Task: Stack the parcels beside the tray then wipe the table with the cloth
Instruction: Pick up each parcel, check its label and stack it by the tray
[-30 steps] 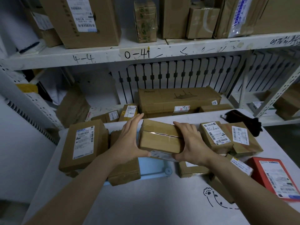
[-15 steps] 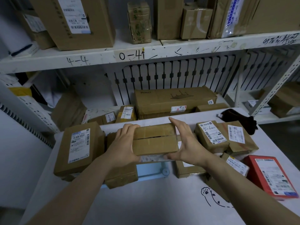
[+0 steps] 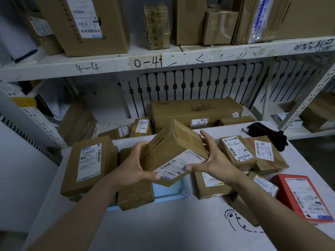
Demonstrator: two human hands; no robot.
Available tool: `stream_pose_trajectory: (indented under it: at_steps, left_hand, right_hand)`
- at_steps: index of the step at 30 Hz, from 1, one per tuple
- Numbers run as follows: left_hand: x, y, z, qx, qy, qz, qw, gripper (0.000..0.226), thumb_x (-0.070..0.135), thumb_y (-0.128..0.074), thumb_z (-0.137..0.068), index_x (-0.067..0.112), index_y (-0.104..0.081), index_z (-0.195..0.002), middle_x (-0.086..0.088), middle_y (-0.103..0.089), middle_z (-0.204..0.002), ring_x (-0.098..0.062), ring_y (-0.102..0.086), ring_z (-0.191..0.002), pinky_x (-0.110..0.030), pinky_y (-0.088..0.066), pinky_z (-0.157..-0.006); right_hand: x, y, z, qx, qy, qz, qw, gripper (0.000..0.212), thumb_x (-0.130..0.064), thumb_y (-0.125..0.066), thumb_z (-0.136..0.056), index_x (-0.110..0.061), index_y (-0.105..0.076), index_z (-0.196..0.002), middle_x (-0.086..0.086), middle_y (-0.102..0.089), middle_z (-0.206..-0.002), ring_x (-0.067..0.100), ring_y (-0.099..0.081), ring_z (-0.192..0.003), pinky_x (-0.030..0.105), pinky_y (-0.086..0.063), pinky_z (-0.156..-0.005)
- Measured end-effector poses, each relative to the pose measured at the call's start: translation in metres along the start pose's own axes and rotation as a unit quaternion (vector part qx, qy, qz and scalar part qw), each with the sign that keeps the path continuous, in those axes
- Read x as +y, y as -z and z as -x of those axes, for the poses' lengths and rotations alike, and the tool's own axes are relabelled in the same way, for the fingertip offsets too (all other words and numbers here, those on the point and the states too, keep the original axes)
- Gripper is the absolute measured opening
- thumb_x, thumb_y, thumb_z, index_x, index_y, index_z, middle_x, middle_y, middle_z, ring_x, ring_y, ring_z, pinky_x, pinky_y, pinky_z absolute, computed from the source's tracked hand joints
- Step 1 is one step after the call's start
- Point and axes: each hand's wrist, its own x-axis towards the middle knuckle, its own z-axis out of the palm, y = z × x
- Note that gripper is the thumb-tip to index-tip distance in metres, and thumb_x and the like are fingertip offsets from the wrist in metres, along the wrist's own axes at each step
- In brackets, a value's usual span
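Both hands hold a taped cardboard parcel (image 3: pixel 172 149) in the air above the light blue tray (image 3: pixel 170 191), tilted so that its labelled face turns toward the person. The left hand (image 3: pixel 134 165) curls its fingers round the parcel's left end, thumb under the label. The right hand (image 3: pixel 215 160) clasps the right end between thumb and spread fingers. A large labelled parcel (image 3: pixel 88 163) lies on the white table (image 3: pixel 163 229) left of the tray, and a red parcel (image 3: pixel 306 196) lies near the right edge. The black cloth (image 3: pixel 268 136) sits at the far right corner.
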Motion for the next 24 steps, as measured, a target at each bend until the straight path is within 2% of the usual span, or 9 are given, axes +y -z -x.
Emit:
stream_pose_trajectory:
  at_steps: [3,6,9,14,18,21,24]
  left_hand:
    - [-0.001,-0.003,0.003,-0.016,0.019,0.063,0.998,0.119,0.043,-0.094,-0.046,0.039,-0.024,-0.142,0.015,-0.036,-0.145,-0.008,-0.038,-0.134,-0.032,-0.041,-0.107]
    - [-0.004,-0.005,0.005,-0.035,0.049,0.128,0.99,0.124,0.04,-0.097,-0.042,0.036,-0.026,-0.144,0.009,-0.045,-0.142,-0.013,-0.047,-0.129,-0.039,-0.048,-0.104]
    - [-0.005,-0.008,0.007,-0.054,0.071,0.138,0.986,0.12,0.04,-0.096,-0.043,0.038,-0.026,-0.141,0.007,-0.047,-0.143,-0.016,-0.046,-0.131,-0.036,-0.045,-0.104]
    - [-0.001,-0.009,0.007,-0.044,0.071,0.072,0.994,0.13,0.048,-0.095,-0.042,0.034,-0.02,-0.148,0.008,-0.043,-0.148,-0.015,-0.039,-0.137,-0.042,-0.036,-0.114]
    - [0.008,-0.01,0.006,-0.019,0.03,0.068,0.997,0.111,0.022,-0.092,-0.062,0.034,-0.023,-0.147,0.013,-0.049,-0.139,-0.008,-0.044,-0.131,-0.031,-0.042,-0.107]
    - [0.009,-0.007,0.004,-0.006,0.014,0.061,0.998,0.111,0.03,-0.094,-0.057,0.038,-0.027,-0.145,0.012,-0.052,-0.139,-0.01,-0.046,-0.13,-0.041,-0.041,-0.11]
    - [0.007,-0.004,0.006,-0.006,0.013,0.071,0.997,0.106,0.034,-0.094,-0.053,0.037,-0.035,-0.141,0.011,-0.057,-0.136,-0.011,-0.052,-0.127,-0.046,-0.043,-0.109]
  right_hand:
    - [-0.002,0.0,-0.002,-0.003,-0.012,-0.048,0.999,0.115,-0.004,-0.09,-0.065,-0.029,-0.021,-0.154,-0.009,-0.056,-0.129,0.003,-0.062,-0.112,0.017,-0.052,-0.093]
    - [-0.004,0.002,-0.004,-0.006,-0.007,-0.079,0.997,0.099,-0.004,-0.092,-0.063,-0.027,-0.04,-0.144,0.003,-0.066,-0.128,0.016,-0.064,-0.117,0.028,-0.056,-0.093]
    - [-0.009,0.001,-0.005,0.0,0.005,-0.063,0.998,0.091,-0.013,-0.093,-0.059,-0.031,-0.048,-0.136,-0.003,-0.068,-0.124,0.014,-0.062,-0.119,0.032,-0.055,-0.095]
    - [-0.019,-0.004,-0.002,0.01,0.028,-0.049,0.998,0.094,0.0,-0.09,-0.063,-0.034,-0.043,-0.136,-0.003,-0.063,-0.124,0.011,-0.059,-0.117,0.032,-0.058,-0.09]
    - [-0.024,-0.006,-0.001,-0.008,0.052,-0.025,0.998,0.1,0.001,-0.091,-0.062,-0.031,-0.04,-0.142,-0.005,-0.056,-0.133,0.007,-0.057,-0.116,0.027,-0.058,-0.084]
    - [-0.026,-0.008,0.0,-0.013,0.059,-0.029,0.998,0.101,0.001,-0.091,-0.062,-0.031,-0.039,-0.143,-0.003,-0.055,-0.134,0.007,-0.059,-0.114,0.026,-0.058,-0.082]
    - [-0.028,-0.008,0.001,-0.012,0.053,-0.039,0.998,0.1,-0.008,-0.093,-0.063,-0.036,-0.041,-0.143,-0.005,-0.055,-0.133,0.017,-0.061,-0.114,0.034,-0.059,-0.088]
